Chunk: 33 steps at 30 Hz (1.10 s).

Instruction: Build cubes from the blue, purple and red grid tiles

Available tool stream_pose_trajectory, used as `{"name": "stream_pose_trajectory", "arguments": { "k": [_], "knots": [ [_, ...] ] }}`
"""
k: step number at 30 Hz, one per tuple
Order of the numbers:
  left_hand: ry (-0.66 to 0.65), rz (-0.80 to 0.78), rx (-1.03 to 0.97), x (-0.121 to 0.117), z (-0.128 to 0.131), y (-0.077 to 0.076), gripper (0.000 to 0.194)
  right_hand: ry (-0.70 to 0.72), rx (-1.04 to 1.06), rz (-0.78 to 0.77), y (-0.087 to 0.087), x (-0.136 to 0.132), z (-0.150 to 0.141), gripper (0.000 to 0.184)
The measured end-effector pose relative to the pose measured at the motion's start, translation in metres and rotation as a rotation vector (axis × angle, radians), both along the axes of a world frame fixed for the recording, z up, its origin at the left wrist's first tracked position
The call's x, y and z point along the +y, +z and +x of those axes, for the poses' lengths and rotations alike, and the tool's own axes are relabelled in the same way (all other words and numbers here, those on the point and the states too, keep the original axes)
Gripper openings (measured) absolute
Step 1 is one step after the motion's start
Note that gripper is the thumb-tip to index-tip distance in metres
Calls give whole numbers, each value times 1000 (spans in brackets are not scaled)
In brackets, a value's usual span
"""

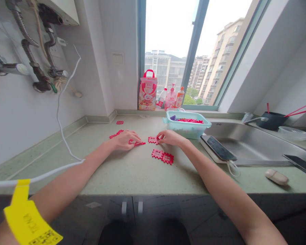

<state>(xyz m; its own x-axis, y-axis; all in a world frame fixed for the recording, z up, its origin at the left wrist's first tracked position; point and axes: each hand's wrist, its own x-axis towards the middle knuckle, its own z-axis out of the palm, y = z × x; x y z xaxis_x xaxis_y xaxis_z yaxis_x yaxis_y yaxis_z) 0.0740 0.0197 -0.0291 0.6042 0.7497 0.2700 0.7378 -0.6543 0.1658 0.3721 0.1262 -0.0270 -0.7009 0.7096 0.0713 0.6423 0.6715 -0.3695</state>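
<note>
My left hand is closed on a flat red building piece with notched edges, held low over the counter. In my right hand, thumb and fingers pinch the right end of another red window-patterned piece. The two held pieces are a small gap apart. Nearer me lie two joined red window pieces flat on the counter. Beyond my left wrist is a further strip of red pieces, partly covered by the hand. One small red piece lies farther back.
A light-blue tub with red and purple pieces stands right of my hands. A phone rests on a white box by the sink. A white cable with a yellow tag crosses the left side. Bottles stand by the window.
</note>
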Motion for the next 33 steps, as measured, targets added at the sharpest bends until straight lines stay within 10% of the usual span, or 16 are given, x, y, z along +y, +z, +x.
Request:
{"name": "stream_pose_trajectory", "arguments": {
  "k": [9,14,25,33],
  "knots": [
    [211,-56,-59,1,9,-3,56,8,-60,-50,0,9,10,49],
    [150,6,-252,2,7,-4,21,4,-54,-80,-3,12,10,52],
    [-132,104,-156,6,21,-16,18,15,-34,-109,-4,14,11,57],
    [88,153,-55,4,13,-10,20,68,-18,-13,-4,12,8,50]
  ]
}}
